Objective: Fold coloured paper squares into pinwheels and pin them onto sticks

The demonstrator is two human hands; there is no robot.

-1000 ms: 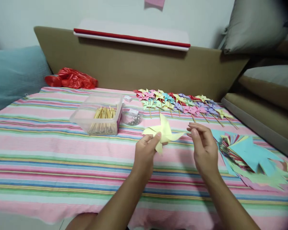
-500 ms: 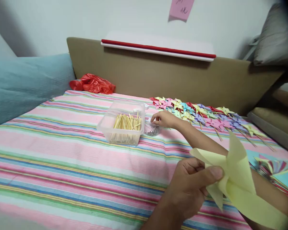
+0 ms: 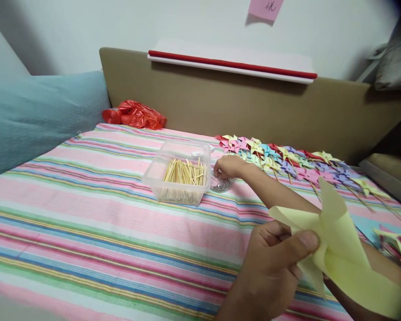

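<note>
Yellow pinwheel (image 3: pixel 344 254) is pinched in the left-hand grip (image 3: pixel 274 263).

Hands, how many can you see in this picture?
2. The left hand is in front, holding a yellow paper pinwheel; the right hand is farther back, at small metal pieces beside the plastic box. Parts of both are hidden.

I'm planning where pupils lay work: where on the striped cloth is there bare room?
Bare: the pink striped cloth left and in front of the clear plastic box of wooden sticks, up to the red plastic bag and left hand. Crowded: back right, with multicoloured paper pinwheels; right of the box, where the right hand is at small silvery pieces.
</note>
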